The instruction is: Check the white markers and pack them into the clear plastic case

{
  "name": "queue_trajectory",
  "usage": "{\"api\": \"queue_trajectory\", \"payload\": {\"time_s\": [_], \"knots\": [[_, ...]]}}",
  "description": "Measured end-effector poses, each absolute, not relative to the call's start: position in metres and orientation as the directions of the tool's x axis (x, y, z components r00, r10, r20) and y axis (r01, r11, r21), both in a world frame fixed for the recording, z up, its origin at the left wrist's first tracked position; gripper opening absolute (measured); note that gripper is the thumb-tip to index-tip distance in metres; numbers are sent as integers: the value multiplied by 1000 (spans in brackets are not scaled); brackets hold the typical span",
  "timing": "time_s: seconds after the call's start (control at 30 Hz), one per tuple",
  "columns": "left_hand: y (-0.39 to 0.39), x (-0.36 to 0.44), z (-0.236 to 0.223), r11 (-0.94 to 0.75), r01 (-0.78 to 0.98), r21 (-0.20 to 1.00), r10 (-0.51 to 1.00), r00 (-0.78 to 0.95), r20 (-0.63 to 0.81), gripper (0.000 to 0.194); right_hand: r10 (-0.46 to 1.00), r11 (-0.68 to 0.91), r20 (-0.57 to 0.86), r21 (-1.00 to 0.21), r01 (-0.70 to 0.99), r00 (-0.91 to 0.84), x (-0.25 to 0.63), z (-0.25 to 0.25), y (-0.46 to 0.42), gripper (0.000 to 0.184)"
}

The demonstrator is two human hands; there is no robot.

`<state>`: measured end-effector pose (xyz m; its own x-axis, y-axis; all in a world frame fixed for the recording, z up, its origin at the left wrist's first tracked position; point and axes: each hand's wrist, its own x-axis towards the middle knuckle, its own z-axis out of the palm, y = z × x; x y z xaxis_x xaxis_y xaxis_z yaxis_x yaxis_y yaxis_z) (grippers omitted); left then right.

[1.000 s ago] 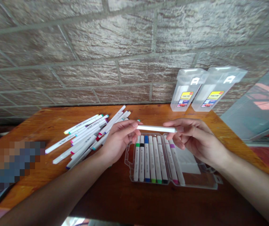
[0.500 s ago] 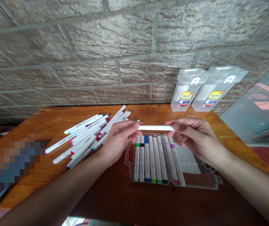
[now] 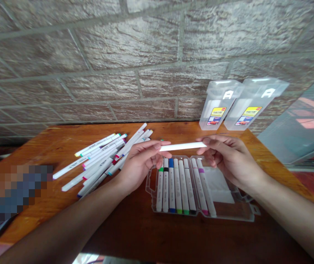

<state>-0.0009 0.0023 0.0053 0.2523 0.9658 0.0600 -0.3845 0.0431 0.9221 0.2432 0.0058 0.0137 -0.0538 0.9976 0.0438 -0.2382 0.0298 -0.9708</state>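
A white marker (image 3: pixel 183 146) is held level above the table, its right end slightly higher. My left hand (image 3: pixel 143 159) pinches its left end between thumb and fingers. The right end is pinched by my right hand (image 3: pixel 227 156). Both tips of the marker are covered by fingers. Below lies an opened clear plastic case (image 3: pixel 228 211), with several white markers (image 3: pixel 181 187) lined up side by side in its left part and middle. A loose pile of white markers (image 3: pixel 102 154) with coloured ends lies left of my left hand.
Two upright translucent marker boxes (image 3: pixel 216 106) with yellow labels stand at the table's back right, close to the brick wall (image 3: pixel 104 66). A dark, pixelated object (image 3: pixel 11 198) lies at the left on the wooden table (image 3: pixel 135 227).
The marker's right end has risen a little, so it now tilts slightly. My right hand has shifted slightly up. My left fingers have straightened somewhat along the marker.
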Motion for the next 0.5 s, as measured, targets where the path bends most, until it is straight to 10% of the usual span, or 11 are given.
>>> {"api": "queue_trajectory", "payload": {"time_s": [0.5], "knots": [[0,-2,5,14,-425,905,929,340,146,27,999,-39,-31,-953,-300,-29,244,14,7,14]]}}
